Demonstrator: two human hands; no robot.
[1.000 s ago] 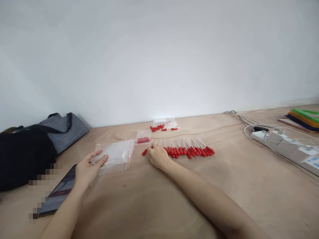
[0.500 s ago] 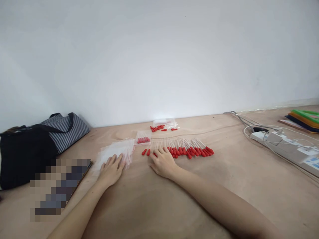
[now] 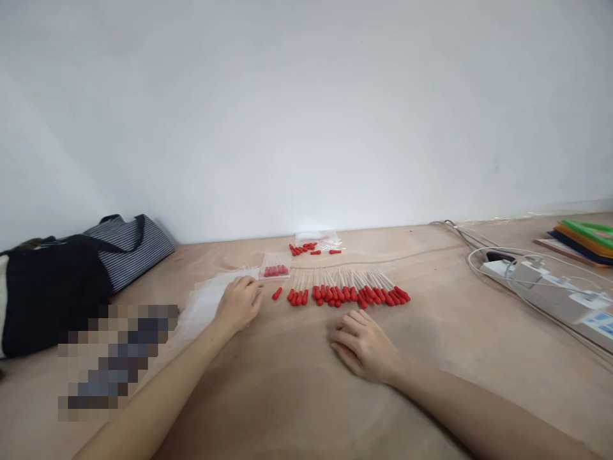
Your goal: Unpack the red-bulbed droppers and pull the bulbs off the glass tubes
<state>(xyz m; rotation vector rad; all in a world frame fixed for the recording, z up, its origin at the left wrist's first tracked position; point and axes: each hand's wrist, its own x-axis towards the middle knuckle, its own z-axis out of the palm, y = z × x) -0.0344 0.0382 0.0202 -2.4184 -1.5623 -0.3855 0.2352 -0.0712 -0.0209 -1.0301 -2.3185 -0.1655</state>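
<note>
A row of clear droppers with red rubber bulbs point(image 3: 349, 292) lies across the wooden table point(image 3: 454, 332). One loose red bulb point(image 3: 276, 293) sits at the row's left end. My left hand point(image 3: 238, 303) rests palm down on a stack of clear zip bags point(image 3: 204, 300), fingers together and flat. My right hand point(image 3: 361, 344) lies on the table just in front of the row, fingers loosely curled, holding nothing. A small zip bag with red bulbs inside point(image 3: 275, 266) lies behind the row. Farther back are more loose red bulbs point(image 3: 306, 247) by another clear bag point(image 3: 318, 238).
A black bag point(image 3: 48, 291) and a striped bag point(image 3: 131, 246) stand at the left. A blurred flat object point(image 3: 115, 358) lies at the near left. At the right are a white power strip with cables point(image 3: 550, 281) and stacked coloured sheets point(image 3: 582, 235).
My right hand has drawn back from the row's left end toward me and to the right. My left hand slid right along the zip bags. More droppers now lie at the row's left end.
</note>
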